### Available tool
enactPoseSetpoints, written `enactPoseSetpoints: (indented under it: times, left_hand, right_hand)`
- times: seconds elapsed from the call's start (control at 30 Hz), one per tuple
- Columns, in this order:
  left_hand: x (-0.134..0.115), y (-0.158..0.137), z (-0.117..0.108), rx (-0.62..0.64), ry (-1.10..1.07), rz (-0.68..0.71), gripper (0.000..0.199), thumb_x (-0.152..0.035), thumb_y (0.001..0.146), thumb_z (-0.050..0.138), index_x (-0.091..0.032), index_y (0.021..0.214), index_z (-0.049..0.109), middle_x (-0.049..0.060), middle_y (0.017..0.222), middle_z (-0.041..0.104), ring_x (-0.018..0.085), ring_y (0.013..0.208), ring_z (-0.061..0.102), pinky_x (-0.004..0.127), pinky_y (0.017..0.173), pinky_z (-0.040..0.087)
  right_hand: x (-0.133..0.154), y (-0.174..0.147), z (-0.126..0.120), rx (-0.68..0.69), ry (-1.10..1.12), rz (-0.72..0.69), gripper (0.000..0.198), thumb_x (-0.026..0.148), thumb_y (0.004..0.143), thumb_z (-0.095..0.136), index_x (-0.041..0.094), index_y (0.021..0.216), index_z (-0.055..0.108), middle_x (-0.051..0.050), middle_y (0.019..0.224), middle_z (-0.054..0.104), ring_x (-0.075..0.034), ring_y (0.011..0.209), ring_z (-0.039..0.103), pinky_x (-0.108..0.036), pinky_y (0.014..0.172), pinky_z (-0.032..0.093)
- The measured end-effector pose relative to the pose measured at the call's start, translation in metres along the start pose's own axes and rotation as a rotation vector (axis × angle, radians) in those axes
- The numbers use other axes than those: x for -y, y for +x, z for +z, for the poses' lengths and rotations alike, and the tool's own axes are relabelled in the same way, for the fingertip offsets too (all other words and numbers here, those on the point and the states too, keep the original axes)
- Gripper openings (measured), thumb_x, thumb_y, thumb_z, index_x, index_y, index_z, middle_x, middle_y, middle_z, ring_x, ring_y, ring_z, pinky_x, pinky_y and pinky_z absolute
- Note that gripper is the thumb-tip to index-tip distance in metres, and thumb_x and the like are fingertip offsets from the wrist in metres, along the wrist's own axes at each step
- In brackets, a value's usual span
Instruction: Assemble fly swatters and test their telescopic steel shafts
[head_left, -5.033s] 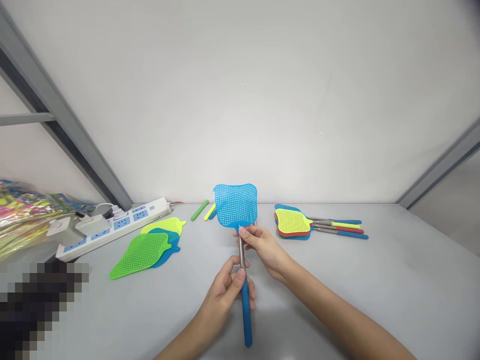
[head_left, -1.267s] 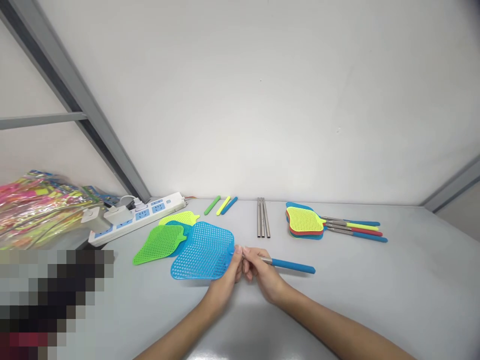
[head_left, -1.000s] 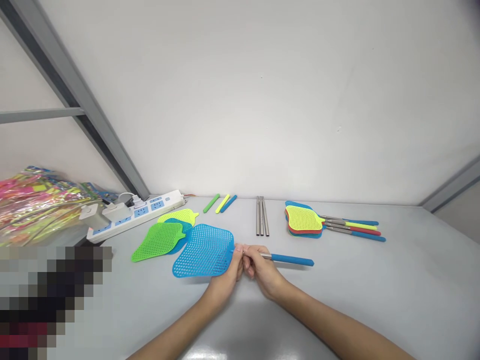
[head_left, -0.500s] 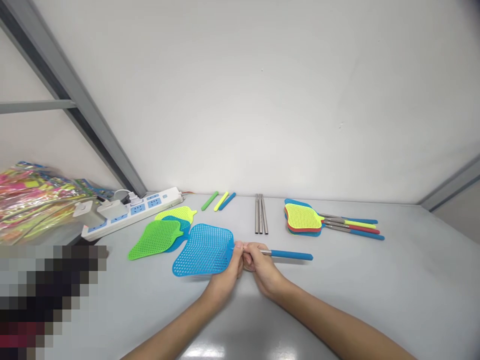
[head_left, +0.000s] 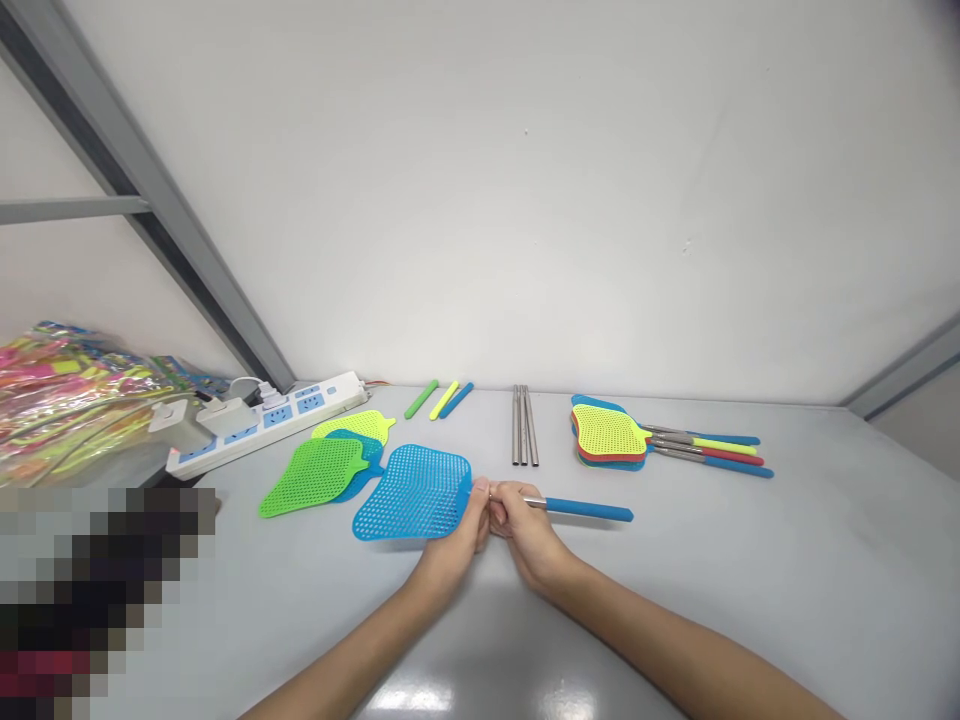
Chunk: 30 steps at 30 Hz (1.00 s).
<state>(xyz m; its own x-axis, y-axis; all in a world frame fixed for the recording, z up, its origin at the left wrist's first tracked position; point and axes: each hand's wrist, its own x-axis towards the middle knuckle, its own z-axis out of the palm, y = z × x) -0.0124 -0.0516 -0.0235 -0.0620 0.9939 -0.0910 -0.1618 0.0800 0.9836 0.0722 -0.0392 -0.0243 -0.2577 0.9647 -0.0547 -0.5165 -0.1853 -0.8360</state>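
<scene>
A blue fly swatter [head_left: 416, 492] with a perforated head, a metal rod and a blue grip is held level just above the table. My left hand [head_left: 463, 525] is closed around the neck of its head. Right beside it, my right hand [head_left: 525, 525] is wrapped round the metal rod, and the blue grip sticks out to the right. Where rod and head meet is mostly covered by my fingers. Left of the held swatter lie loose swatter heads: a green one [head_left: 315, 477], a yellow one [head_left: 356, 426] and a blue one partly under the green.
Finished-looking swatters [head_left: 611, 433] lie stacked at right. Metal rods [head_left: 523, 425] lie at the back middle, beside green, yellow and blue grips [head_left: 444, 400]. A power strip [head_left: 262, 425] with plugs and a plastic-wrapped heap [head_left: 82, 400] are at left. A pixelated patch covers the lower left.
The held swatter's head has tilted slightly, its near edge rising a little. Both hands keep their grip in nearly the same place. The whole view has shifted slightly.
</scene>
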Motion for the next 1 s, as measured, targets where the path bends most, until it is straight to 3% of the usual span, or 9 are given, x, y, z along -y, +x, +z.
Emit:
enactPoseSetpoints:
  times: [0.13,0.53,1.0]
  left_hand:
    - [-0.0033,0.0002,-0.0002,0.055,-0.05,-0.044,0.042,-0.046,0.068,0.048,-0.018,0.048,0.023,-0.009,0.042,0.019,0.003,0.037,0.017,0.019,0.036,0.015]
    - [-0.0056,0.002,-0.0012,0.043,-0.064,-0.101,0.041,-0.043,0.069,0.047,-0.018,0.047,0.024,-0.009,0.038,0.018,0.003,0.035,0.015,0.018,0.035,0.012]
    - [-0.0099,-0.0004,0.0003,0.044,-0.109,-0.139,0.042,-0.045,0.068,0.047,-0.018,0.048,0.022,-0.01,0.039,0.016,0.003,0.035,0.011,0.019,0.036,0.009]
  right_hand:
    - [-0.0015,0.0,-0.0012,0.022,-0.018,-0.003,0.029,0.017,0.068,0.041,0.016,0.04,0.031,0.006,0.041,0.025,-0.007,0.043,0.02,-0.023,0.044,0.015]
    - [-0.0002,0.0023,-0.0038,0.101,-0.025,0.004,0.028,0.02,0.069,0.041,0.016,0.043,0.034,0.005,0.044,0.027,-0.007,0.045,0.021,-0.022,0.045,0.016]
    - [-0.0007,0.0015,-0.004,0.091,-0.031,-0.008,0.027,0.019,0.068,0.041,0.016,0.042,0.032,0.006,0.043,0.024,-0.007,0.043,0.019,-0.023,0.045,0.016]
